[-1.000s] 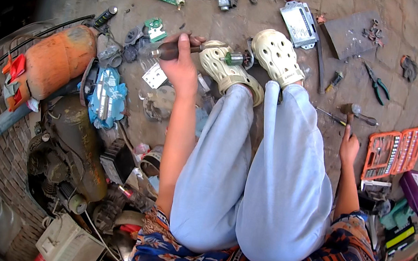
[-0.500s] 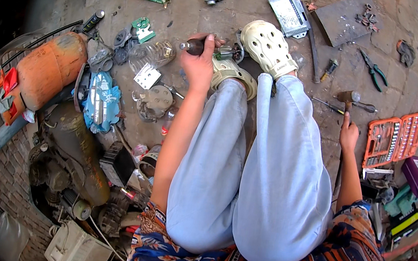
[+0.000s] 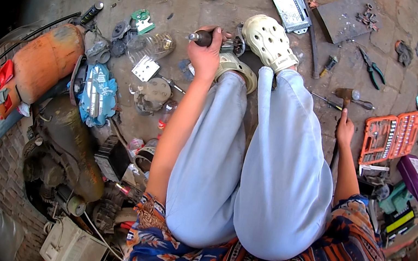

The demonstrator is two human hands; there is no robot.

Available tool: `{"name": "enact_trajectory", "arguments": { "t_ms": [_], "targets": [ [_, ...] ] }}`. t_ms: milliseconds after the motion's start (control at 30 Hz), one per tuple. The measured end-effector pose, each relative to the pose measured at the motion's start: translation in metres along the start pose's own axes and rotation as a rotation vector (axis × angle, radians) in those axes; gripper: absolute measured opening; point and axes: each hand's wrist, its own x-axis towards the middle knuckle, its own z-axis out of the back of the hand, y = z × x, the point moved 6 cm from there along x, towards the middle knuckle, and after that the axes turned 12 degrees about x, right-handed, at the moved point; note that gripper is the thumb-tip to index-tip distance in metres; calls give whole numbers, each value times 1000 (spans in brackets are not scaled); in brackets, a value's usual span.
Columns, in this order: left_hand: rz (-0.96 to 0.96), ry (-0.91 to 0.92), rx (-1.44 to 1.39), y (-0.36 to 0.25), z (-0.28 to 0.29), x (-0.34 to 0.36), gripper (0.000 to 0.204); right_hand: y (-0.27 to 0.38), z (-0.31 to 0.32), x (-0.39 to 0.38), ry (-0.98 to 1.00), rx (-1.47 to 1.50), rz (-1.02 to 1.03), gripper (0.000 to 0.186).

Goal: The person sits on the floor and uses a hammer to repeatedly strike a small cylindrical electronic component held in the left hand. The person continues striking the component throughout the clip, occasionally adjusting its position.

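Observation:
My left hand (image 3: pixel 208 53) is closed around a dark-handled screwdriver-like tool (image 3: pixel 201 38). Its metal-capped butt sticks out to the left. The other end runs toward a metal part (image 3: pixel 239 46) beside my cream clogs (image 3: pixel 269 42); my fingers and the left clog hide much of this contact. On the right, my right hand (image 3: pixel 345 130) grips the handle of a hammer (image 3: pixel 345 93), held low outside my right knee. The hammer's head is well away from the tool. A long-shafted screwdriver (image 3: pixel 328 101) lies on the ground near the hammer head.
Left of my left hand lie a plastic bottle (image 3: pixel 151 46) and a white plate (image 3: pixel 146 68). An orange socket set (image 3: pixel 390 137) stands open at right, with pliers (image 3: pixel 372 69) farther out. Beyond my feet is a silver electronic box (image 3: pixel 291 10). An orange cylinder (image 3: pixel 46 62) lies at far left.
My view has shifted slightly. The dark-handled tool's butt has risen a little, and my left hand wraps it near the metal part. The hammer stays in my right hand.

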Motion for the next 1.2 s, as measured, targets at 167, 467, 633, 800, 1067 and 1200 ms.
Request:
{"name": "enact_trajectory", "arguments": {
  "t_ms": [167, 467, 633, 800, 1067, 1200],
  "targets": [
    [-30, 10, -89, -10, 0, 0, 8, -1, -8, -5, 34, -23, 0, 64],
    [-100, -24, 737, -58, 54, 51, 25, 14, 40, -53, -256, -343, 17, 53],
    [-97, 299, 1274, 13, 48, 87, 37, -6, 49, -55, -254, -513, 51, 46],
    [-275, 384, 1234, -1, -12, 61, 45, -38, 47, -74, -189, -564, 102, 40],
    [-405, 858, 1503, 37, -44, 6, 45, -23, 26, -82, -10, -432, 204, 33],
    [-502, 838, 1417, 44, -37, 7, 38, 31, 21, -89, -89, -414, 411, 30]
  ]
}}
